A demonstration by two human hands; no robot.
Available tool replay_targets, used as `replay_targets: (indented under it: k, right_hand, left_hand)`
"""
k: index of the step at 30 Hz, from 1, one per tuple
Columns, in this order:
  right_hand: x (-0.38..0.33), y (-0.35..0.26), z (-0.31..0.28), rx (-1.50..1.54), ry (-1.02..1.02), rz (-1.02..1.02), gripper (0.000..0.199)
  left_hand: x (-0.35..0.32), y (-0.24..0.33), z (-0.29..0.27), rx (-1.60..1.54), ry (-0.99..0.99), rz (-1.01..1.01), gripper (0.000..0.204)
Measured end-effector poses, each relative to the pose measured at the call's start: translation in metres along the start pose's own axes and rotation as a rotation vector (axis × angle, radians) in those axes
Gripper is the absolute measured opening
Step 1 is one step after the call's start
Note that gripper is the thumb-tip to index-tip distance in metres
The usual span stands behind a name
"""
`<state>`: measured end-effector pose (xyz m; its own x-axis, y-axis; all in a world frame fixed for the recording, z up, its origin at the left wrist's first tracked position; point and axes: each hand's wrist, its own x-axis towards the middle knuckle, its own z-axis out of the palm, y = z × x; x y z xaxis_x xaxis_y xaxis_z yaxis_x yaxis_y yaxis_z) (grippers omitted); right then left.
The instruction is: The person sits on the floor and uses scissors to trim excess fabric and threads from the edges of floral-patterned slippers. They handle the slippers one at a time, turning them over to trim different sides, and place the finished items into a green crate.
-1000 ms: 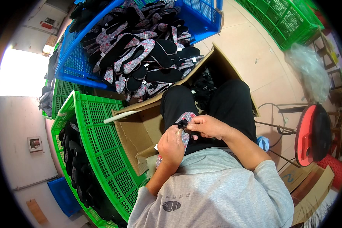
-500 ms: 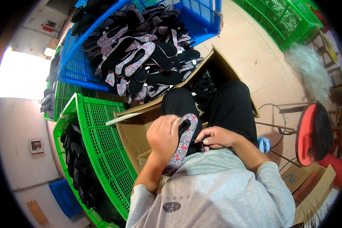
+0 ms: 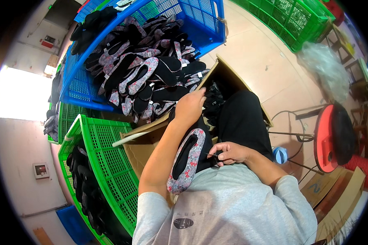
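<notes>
A floral grey-and-red slipper (image 3: 196,157) with a black inside lies tilted on my left thigh, with neither hand holding it. My left hand (image 3: 191,107) reaches past it over my knee, beside the rim of the cardboard box (image 3: 229,72). Its fingers are stretched out, and nothing shows in them; the thumb side is partly hidden. Close to the slipper's right side, my right hand (image 3: 233,152) is closed around small thread snips (image 3: 215,159). A thin metal tip pokes out from its fingers; the rest of the tool is mostly covered.
Ahead stands a blue crate (image 3: 81,90) heaped with similar slippers (image 3: 140,76). A green crate (image 3: 110,153) of dark slippers is at my left. Black scraps (image 3: 214,96) lie inside the box. To the right are a red-and-black round stool (image 3: 327,139) and a plastic bag (image 3: 325,69).
My left hand has let go of the slipper and moved forward to the box rim. The slipper now rests on my thigh. My right hand stays near the same place with the snips.
</notes>
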<state>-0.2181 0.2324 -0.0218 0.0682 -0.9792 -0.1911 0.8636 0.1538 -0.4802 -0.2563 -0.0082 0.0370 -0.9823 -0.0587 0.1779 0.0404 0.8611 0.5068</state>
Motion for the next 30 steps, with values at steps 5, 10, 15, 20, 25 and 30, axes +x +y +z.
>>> replay_targets:
  k: [5,10,15,20,25,30]
  right_hand:
    - [0.001,-0.001,0.000,-0.030,0.044,-0.128,0.040]
    - [0.004,-0.007,0.008,-0.011,0.342,-0.193,0.019]
    - [0.013,-0.007,0.013,-0.095,0.490,-0.297,0.009]
    - [0.028,-0.016,0.039,-0.232,0.552,-0.248,0.008]
    - [0.046,-0.015,0.046,-0.367,0.700,-0.296,0.017]
    - [0.056,-0.011,0.045,-0.462,0.738,-0.355,0.027]
  left_hand:
    - [-0.030,-0.020,-0.026,-0.083,0.124,-0.124,0.010]
    - [-0.083,-0.034,-0.057,-0.524,-0.021,-0.393,0.027]
    - [-0.124,0.007,-0.087,-0.445,-0.282,-0.303,0.046]
    - [-0.151,0.023,-0.073,-0.214,-0.109,-0.317,0.041]
    - [-0.155,0.021,-0.048,0.113,0.018,-0.330,0.042]
    - [-0.146,0.023,-0.039,-0.097,-0.009,-0.405,0.053]
